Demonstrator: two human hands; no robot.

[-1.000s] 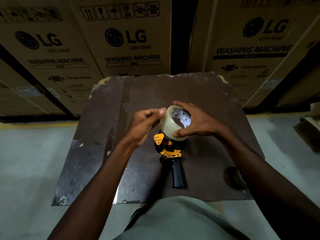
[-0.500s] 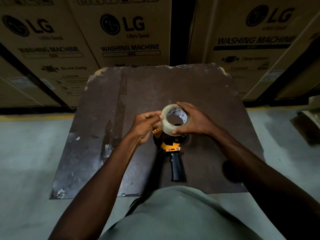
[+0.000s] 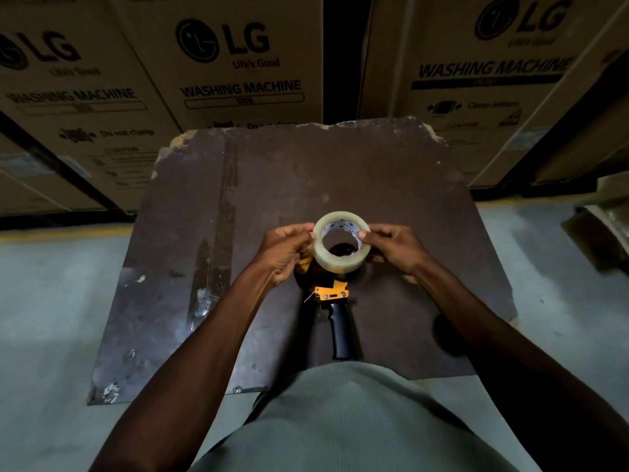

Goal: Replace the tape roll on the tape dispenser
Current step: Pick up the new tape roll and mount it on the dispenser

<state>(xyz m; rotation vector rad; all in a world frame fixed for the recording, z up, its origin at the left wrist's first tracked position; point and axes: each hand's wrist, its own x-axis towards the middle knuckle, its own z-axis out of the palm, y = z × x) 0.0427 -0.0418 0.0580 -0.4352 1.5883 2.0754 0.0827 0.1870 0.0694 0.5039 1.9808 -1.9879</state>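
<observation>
Both hands grip a clear tape roll (image 3: 341, 246): left hand (image 3: 284, 253) pinches its left rim, right hand (image 3: 394, 248) pinches its right rim. It hovers above a yellow-and-black tape dispenser (image 3: 334, 301) lying on the dark surface (image 3: 272, 185).

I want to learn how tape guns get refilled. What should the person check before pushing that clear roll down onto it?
1. Both hands holding the roll: ok. The left hand and right hand pinch opposite sides of the clear tape roll.
2. Roll over the dispenser's hub: ok. A dark hub shows through the roll's hole.
3. Tape dispenser lying steady: ok. It lies on the dark board, handle toward the person.
4. Old roll gone from the hub: cannot tell, the new roll hides it.
5. Tape unwinding the right way: cannot tell, no loose end shows.
</observation>
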